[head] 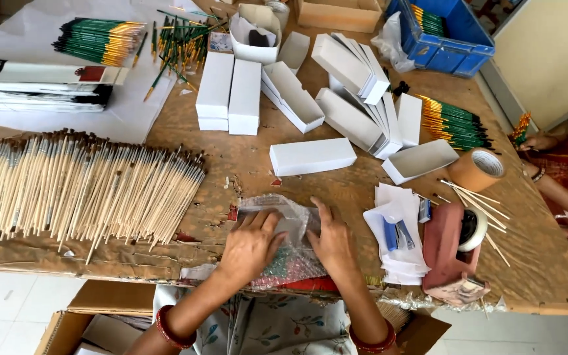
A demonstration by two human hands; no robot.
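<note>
both hands lie flat, fingers spread, pressing a clear plastic packet at the near edge of the surface: left hand on its left half, right hand on its right. one closed white box lies just beyond. two more closed white boxes stand side by side farther back. one red tape dispenser sits right; one blue crate far right.
</note>
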